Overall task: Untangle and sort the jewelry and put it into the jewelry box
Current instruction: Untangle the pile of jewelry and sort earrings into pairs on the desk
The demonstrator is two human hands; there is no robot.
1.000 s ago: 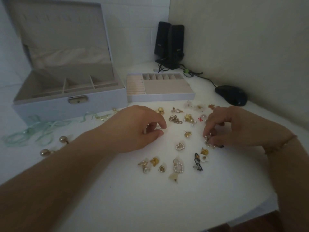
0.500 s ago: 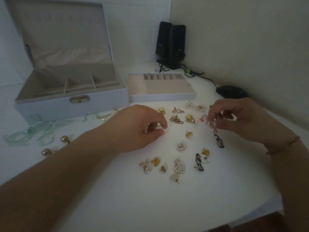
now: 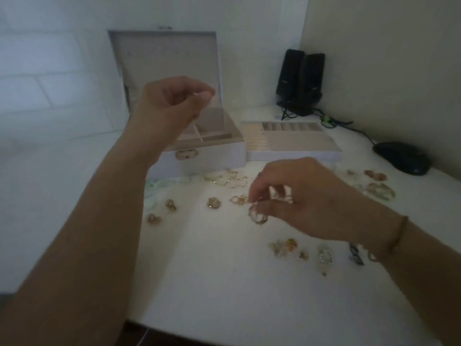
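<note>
The white jewelry box [image 3: 199, 158] stands open at the back, lid up. My left hand [image 3: 172, 103] is raised above its compartments, thumb and forefinger pinching something tiny that I cannot make out. My right hand [image 3: 306, 203] hovers low over the table and pinches a gold hoop piece [image 3: 258, 216]. Loose jewelry lies around it: a gold cluster [image 3: 213, 203], thin gold hoops [image 3: 229, 181], a pearl heart [image 3: 325, 257] and gold ball earrings [image 3: 153, 218].
The box's removable tray [image 3: 294, 154] sits to the right of the box. Two black speakers [image 3: 301, 81] with cables and a black mouse [image 3: 401, 157] are at the back right. A pale green strand [image 3: 154, 188] lies left of the jewelry. The table's front edge [image 3: 224, 330] is near.
My left hand rose from the table to above the open box. My right hand moved left and now pinches a gold hoop. My head turned, shifting the view.
</note>
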